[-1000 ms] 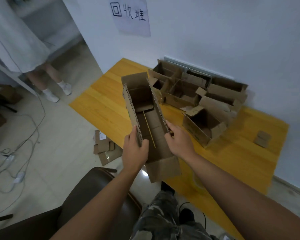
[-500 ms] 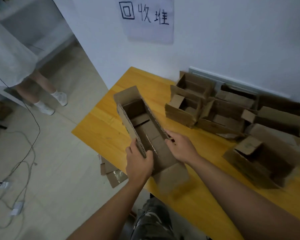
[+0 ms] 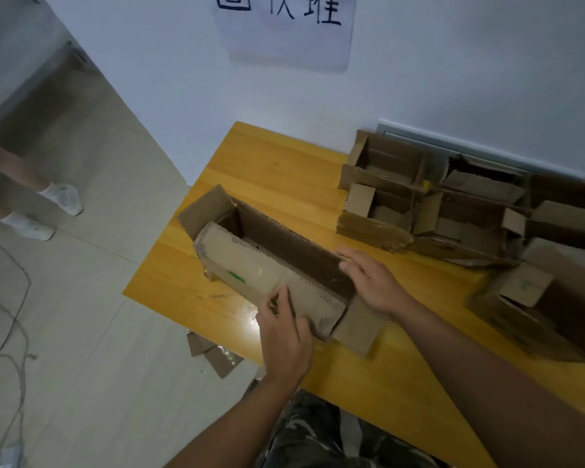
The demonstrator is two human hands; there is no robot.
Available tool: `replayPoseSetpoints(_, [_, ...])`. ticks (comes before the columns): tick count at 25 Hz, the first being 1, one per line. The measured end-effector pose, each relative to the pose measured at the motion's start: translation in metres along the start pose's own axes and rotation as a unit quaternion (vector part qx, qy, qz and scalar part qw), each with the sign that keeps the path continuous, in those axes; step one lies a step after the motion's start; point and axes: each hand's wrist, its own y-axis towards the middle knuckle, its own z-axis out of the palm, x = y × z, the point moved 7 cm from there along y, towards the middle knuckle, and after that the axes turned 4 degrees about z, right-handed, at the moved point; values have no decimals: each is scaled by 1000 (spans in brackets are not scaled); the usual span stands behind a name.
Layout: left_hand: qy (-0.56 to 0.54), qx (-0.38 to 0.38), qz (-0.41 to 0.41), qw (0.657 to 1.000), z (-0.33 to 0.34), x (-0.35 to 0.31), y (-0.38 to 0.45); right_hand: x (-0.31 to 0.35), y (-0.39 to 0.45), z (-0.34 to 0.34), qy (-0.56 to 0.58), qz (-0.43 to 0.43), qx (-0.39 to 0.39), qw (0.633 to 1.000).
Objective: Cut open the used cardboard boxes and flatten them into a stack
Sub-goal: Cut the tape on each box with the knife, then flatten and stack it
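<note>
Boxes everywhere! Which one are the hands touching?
The long narrow box at the table's near-left corner. The left hand and right hand are on it; the other boxes sit untouched by the wall.

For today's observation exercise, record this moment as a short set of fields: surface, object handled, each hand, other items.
Surface: wooden table
Object handled: long cardboard box, open, lying on the table
Left hand: fingers on the box's near wall
Right hand: flat fingers against the far wall
Other items: pile of open boxes by the wall; cardboard scraps on the floor
</note>
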Motion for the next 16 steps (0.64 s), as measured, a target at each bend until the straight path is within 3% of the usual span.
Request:
replayPoseSetpoints(3, [97,39,89,991,3,-2,14,-41,-20,-22,66,62,-88,992])
replayPoseSetpoints(9, [241,59,168,954,6,-12,47,-71,-47,-12,214,72,-147,963])
replayPoseSetpoints(14, [195,38,247,948,19,-27,76,-72,-53,19,116,22,-235,965])
replayPoseSetpoints(16, [150,42,274,949,28,-24,83,-75,-45,35,141,28,-254,957])
